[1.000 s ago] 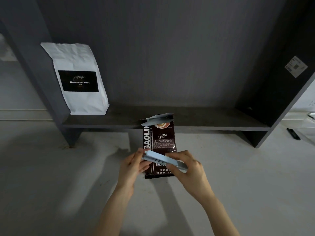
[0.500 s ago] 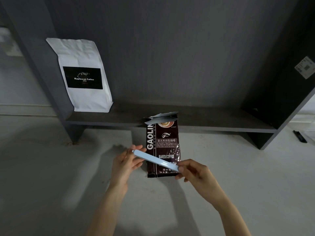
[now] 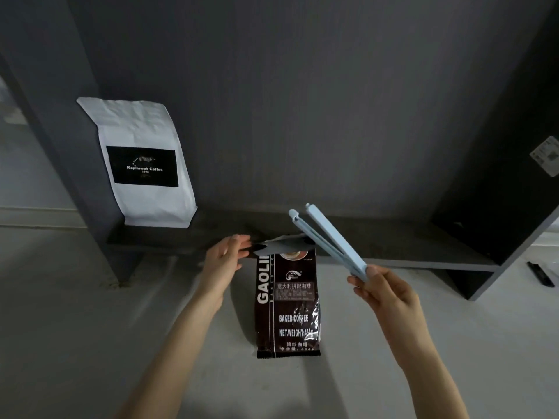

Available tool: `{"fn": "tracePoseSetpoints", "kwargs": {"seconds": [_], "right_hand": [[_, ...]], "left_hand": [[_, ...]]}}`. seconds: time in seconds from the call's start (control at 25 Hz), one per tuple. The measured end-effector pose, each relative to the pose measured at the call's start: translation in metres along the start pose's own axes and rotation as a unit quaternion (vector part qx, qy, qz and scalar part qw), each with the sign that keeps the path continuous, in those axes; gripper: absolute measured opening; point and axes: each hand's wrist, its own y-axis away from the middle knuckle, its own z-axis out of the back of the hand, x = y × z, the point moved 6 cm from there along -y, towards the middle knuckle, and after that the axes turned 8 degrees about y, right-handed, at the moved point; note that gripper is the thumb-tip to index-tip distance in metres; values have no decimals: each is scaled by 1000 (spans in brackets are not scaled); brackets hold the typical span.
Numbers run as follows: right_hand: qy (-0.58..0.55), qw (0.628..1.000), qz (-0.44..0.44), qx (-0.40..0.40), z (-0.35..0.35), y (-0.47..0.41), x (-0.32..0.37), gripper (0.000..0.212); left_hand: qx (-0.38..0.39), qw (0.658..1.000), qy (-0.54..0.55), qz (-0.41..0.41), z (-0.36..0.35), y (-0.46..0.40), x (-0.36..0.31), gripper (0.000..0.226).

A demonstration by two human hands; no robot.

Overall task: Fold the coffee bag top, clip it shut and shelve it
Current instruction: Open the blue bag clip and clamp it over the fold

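A dark brown coffee bag (image 3: 287, 309) stands upright on the pale floor in front of a low shelf (image 3: 393, 246). Its silver top flap (image 3: 279, 244) is bent over toward the left. My left hand (image 3: 225, 260) is at the flap's left end, fingers apart and touching or nearly touching it. My right hand (image 3: 384, 290) grips the hinge end of a long pale blue clip (image 3: 328, 240), which is sprung open with its two arms pointing up and left, their tips just above the flap's right end.
A white coffee bag with a black label (image 3: 142, 164) leans against the shelf's left wall. The dark shelf unit has a right side panel with a white sticker (image 3: 546, 157). A small black object (image 3: 541, 273) lies on the floor at far right.
Both hands held the shut clip across the bag's front. The left hand has let go and moved up to the flap; the right hand has raised the clip, now open.
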Motion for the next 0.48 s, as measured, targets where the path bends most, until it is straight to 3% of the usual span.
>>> {"fn": "tracePoseSetpoints", "kwargs": {"seconds": [0.28, 0.48], "right_hand": [[-28, 998, -6, -56, 8, -25, -2, 15], [-10, 998, -17, -51, 7, -26, -10, 16]], "left_hand": [[44, 985, -164, -32, -25, -45, 2, 30], [88, 981, -170, -15, -34, -42, 12, 38]]}}
